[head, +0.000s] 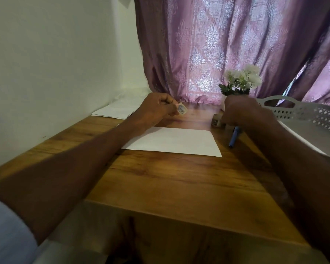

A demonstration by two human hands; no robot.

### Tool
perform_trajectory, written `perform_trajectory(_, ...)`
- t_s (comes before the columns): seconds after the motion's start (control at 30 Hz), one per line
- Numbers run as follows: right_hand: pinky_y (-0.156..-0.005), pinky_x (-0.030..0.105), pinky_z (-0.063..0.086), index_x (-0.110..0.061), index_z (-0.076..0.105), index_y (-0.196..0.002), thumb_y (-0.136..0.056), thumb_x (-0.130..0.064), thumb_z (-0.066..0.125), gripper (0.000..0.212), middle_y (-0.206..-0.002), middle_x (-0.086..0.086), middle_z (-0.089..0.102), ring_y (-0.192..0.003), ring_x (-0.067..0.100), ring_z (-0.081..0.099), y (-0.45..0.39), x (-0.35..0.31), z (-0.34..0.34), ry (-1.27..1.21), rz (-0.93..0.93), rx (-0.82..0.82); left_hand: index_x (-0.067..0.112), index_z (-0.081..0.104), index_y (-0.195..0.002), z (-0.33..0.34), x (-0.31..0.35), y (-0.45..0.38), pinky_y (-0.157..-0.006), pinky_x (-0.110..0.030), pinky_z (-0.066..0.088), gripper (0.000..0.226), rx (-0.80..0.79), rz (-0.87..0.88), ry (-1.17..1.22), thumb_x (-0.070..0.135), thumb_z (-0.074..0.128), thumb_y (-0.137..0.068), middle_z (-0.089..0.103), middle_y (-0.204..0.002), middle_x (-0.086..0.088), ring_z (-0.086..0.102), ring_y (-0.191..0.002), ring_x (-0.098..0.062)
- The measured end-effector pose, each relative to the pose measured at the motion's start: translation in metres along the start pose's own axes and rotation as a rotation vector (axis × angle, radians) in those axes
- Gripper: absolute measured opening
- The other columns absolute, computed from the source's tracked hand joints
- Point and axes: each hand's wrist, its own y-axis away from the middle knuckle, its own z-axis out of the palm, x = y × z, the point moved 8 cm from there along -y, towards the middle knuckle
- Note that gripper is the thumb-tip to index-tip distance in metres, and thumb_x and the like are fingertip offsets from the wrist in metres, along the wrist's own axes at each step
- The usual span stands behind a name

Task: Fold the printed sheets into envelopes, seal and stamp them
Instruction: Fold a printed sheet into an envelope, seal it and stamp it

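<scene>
Starting at the far left, I am seeing a stack of white sheets (pixel 117 111) lying flat on the counter (pixel 171 180) against the wall. I judge them light and floppy, best lifted by an edge with fingers slid underneath.

Moving right, my left hand (pixel 156 109) is hovering above the counter, pinching a small stamp (pixel 181 109) between thumb and fingertips. The stamp is standing out to the right of the fingers. I judge it nearly weightless, thin and easy to crease or drop, so I am keeping to a light pinch at one corner, clear of the printed face.

Just near of that hand, the white envelope (pixel 173 141) is lying flat in the middle of the counter. It looks stiffer than a single sheet but likely to slide on the smooth wood, so pressing it down with flat fingers seems wise while the stamp goes on.

Further right, my right hand (pixel 240 111) is curling over a small roll, perhaps tape (pixel 216 120); I cannot tell whether it is actually gripping it. A blue pen (pixel 233 138) is lying just near of that hand, flowers (pixel 241 79) behind, and a white tray (pixel 309 119) at the far right.
</scene>
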Motion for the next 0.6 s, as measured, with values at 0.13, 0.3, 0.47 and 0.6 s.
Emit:
perform_trajectory(0.13, -0.064, 0.034, 0.043, -0.014, 0.045, -0.078, -0.083, -0.017, 0.071, 0.027, -0.071, 0.004, 0.040, -0.074, 0.026, 0.049, 0.000, 0.003, 0.011, -0.006, -0.030, 0.040, 0.018, 0.076, -0.091, 0.001, 0.000, 0.000, -0.065, -0.014, 0.057, 0.005, -0.002, 0.004, -0.003, 0.015, 0.075, -0.095, 0.079, -0.092, 0.004, 0.077, -0.085, -0.006)
perform_trajectory(0.3, -0.048, 0.029, 0.035, -0.016, 0.045, -0.074, -0.083, -0.027, 0.076, 0.034, -0.075, 0.008, 0.050, -0.056, 0.019, 0.044, -0.005, 0.010, 0.012, -0.089, 0.001, 0.064, 0.013, 0.077, -0.095, 0.001, -0.002, -0.001, -0.079, -0.018, 0.060, 0.003, 0.001, 0.022, -0.047, 0.015, 0.075, -0.095, 0.080, -0.097, -0.001, 0.078, -0.089, -0.010)
perform_trajectory(0.47, -0.058, 0.036, 0.053, -0.020, 0.040, -0.071, -0.075, -0.023, 0.080, 0.040, -0.074, 0.008, 0.046, -0.058, 0.023, 0.048, -0.005, 0.012, 0.016, -0.103, 0.080, -0.041, 0.002, 0.076, -0.104, 0.001, -0.001, 0.000, -0.077, -0.016, 0.059, 0.014, -0.010, 0.028, -0.052, 0.014, 0.074, -0.096, 0.080, -0.097, -0.005, 0.077, -0.085, -0.008)
perform_trajectory(0.6, -0.080, 0.055, 0.060, -0.021, 0.041, -0.072, -0.054, -0.011, 0.074, 0.039, -0.077, 0.009, 0.045, -0.062, 0.026, 0.049, 0.001, 0.013, 0.018, -0.075, 0.113, -0.199, 0.001, 0.075, -0.105, 0.002, -0.001, 0.000, -0.082, -0.022, 0.060, 0.015, -0.020, 0.015, -0.047, 0.013, 0.073, -0.096, 0.080, -0.099, -0.008, 0.078, -0.089, -0.014)
